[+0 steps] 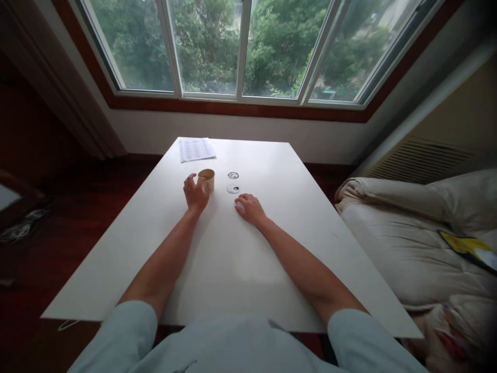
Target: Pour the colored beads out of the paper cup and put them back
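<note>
On table (pixel 233 269): cup (pixel 207 177) upright, mouth up; L hand (pixel 196 196) fingers part-curled, touching it; R hand (pixel 250 208) flat, fingers together.

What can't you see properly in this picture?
- Head view: the inside of the cup is too small to tell if anything is in it.
- The left hand covers the cup's near side, so grip or mere touch is unclear.
- The print on the paper is too small to read.
- The two round things by the right hand are too small to name.

A white table (pixel 272 248) carries papers (pixel 196 149), a tan cup (pixel 207 180) and two small discs (pixel 233 188).
</note>
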`<act>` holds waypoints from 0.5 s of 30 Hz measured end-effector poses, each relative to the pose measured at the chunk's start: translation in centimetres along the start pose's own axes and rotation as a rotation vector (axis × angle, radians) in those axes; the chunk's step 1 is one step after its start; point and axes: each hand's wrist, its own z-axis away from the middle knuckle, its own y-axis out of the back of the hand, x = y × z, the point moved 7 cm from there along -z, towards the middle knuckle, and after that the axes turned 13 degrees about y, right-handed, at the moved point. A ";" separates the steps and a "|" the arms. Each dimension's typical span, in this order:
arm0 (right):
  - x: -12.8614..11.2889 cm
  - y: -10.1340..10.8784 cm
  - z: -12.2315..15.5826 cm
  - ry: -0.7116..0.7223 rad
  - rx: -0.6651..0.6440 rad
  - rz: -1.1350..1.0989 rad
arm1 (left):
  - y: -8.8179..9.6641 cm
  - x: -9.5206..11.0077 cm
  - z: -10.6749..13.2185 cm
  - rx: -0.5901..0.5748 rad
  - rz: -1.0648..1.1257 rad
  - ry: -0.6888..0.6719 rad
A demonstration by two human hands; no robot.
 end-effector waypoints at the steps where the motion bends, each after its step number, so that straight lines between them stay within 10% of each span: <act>1: 0.0 0.0 0.0 0.000 0.000 -0.004 | -0.1 -0.1 0.0 0.005 0.009 -0.004; 15: 0.1 0.5 0.1 -0.064 0.227 -0.372 | -2.3 4.8 5.9 -0.218 0.403 -0.131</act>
